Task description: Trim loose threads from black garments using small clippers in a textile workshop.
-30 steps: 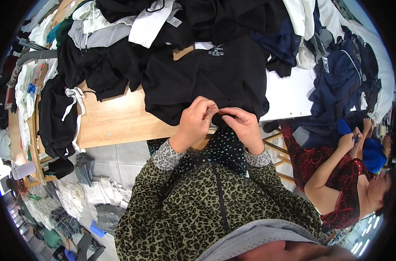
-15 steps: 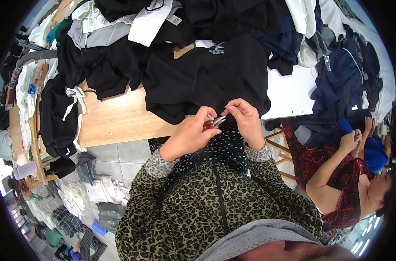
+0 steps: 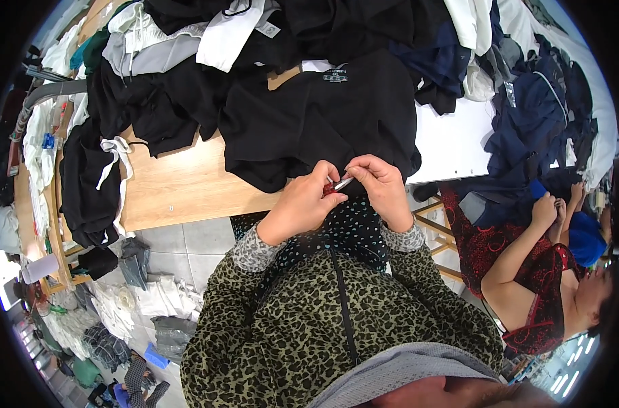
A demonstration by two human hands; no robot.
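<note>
On the left, a dark garment [image 3: 85, 187] with white ties hung by the desk [image 3: 161, 194], untouched. The left hand [image 3: 299, 209] had its fingers curled round red-handled snips [image 3: 341, 184], blades toward the right. The black garment [image 3: 313, 126] lay spread across the desk, its near edge before both hands. The right hand [image 3: 384, 192] pinched that edge between thumb and forefinger. Handling there seemed under way, unfinished; whether anything was cut could not be told. Farther right, navy clothes [image 3: 527, 132] lay heaped, unhandled.
</note>
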